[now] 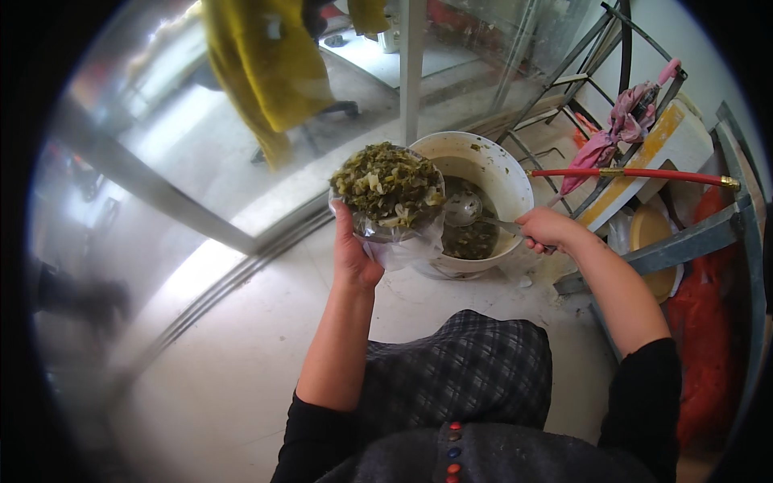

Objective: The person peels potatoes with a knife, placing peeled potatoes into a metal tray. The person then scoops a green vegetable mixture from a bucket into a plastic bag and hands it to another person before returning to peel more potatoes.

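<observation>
My left hand [356, 253] holds up a bowl [377, 230] covered with a transparent plastic bag [416, 244]. Chopped pickled greens [386, 184] are heaped in it above the rim. Beside it, on the floor, stands a white plastic bucket [512, 175]. Dark liquid with bits of greens [474, 243] lies low inside, and scraps stick to the inner wall. My right hand [548, 229] grips the handle of a metal ladle [464, 209], whose bowl is over the bucket's opening. I cannot tell whether the ladle has holes.
A sliding glass door [409, 72] and its floor track [241, 275] run along the left. Metal frames [676, 244], a folded pink umbrella [610, 133] and a red hose [658, 173] crowd the right. Behind the glass hangs a yellow garment [272, 72].
</observation>
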Demonstrator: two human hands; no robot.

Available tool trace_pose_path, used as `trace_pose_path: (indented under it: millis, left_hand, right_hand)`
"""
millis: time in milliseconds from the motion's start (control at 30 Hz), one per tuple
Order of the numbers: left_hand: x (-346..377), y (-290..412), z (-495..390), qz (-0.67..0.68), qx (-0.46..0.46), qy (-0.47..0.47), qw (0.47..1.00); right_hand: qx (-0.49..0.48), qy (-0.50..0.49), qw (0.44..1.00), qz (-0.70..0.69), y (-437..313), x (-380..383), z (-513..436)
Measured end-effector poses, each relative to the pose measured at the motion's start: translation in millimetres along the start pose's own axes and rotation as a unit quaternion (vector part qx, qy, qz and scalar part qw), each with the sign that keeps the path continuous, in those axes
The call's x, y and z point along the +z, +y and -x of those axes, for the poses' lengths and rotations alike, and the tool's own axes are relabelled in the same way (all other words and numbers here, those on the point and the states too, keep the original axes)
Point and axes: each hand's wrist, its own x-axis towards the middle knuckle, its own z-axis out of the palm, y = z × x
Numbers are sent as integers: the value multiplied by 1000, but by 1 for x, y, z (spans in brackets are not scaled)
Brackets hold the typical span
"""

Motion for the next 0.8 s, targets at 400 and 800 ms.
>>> trace_pose_path:
  millis: [400,800]
  left_hand:
    - [-5,5,0,15,0,4,1000]
    - [-21,-4,-15,44,-22,2,999]
  right_hand:
    - [6,-24,996,-85,8,10,-20]
    - [-117,-26,965,-232,3,-27,111]
